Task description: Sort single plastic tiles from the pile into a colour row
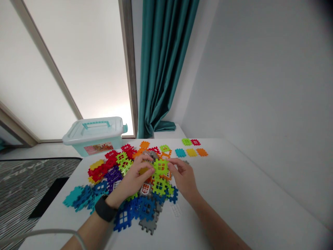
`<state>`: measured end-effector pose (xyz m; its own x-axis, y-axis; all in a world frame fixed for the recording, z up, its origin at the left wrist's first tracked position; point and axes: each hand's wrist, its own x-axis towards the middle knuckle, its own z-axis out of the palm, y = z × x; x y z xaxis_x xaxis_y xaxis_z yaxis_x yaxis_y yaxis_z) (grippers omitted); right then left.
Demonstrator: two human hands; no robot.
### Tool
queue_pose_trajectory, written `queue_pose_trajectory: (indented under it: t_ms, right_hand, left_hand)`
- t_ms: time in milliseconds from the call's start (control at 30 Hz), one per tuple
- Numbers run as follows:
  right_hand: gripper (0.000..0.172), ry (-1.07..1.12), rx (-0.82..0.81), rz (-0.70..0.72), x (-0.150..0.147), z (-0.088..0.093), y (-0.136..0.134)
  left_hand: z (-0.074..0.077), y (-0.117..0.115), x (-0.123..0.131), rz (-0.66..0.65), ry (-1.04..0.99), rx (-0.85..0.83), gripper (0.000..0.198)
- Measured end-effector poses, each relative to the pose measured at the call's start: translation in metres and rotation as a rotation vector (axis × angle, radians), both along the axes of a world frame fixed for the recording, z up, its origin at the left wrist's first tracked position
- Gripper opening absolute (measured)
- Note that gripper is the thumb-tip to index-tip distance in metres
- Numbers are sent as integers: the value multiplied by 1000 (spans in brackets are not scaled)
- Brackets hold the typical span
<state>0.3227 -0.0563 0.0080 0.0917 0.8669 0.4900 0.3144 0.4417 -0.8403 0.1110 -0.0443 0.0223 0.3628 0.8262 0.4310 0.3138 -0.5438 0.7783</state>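
A heap of colourful interlocking waffle tiles (122, 187) covers the white table (247, 194). My left hand (135, 180), with a black watch on its wrist, pinches the left edge of a lime green tile (160, 166) held above the heap. My right hand (183, 177) grips the same green tile by its right edge with closed fingertips. Blue and grey tiles (145, 211) lie nearest me, red and purple ones to the left.
Several single tiles (191, 152) in green, red, teal, yellow and orange lie in rows at the table's far side. A pale teal lidded storage box (95, 133) stands behind the table on the left. A teal curtain (161, 69) hangs by the window; a wall runs on the right.
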Motion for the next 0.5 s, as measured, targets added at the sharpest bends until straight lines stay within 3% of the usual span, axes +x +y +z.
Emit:
queue_pose_trajectory:
  t_ms: [167, 333, 500]
  right_hand:
    - [29, 255, -234, 95, -4, 4, 2]
    - [32, 318, -260, 127, -9, 13, -1]
    - [29, 278, -220, 139, -6, 7, 2]
  left_hand:
    - [6, -5, 3, -28, -9, -114, 31]
    - [9, -6, 3, -37, -26, -143, 35]
    - [4, -3, 3, -21, -42, -137, 34]
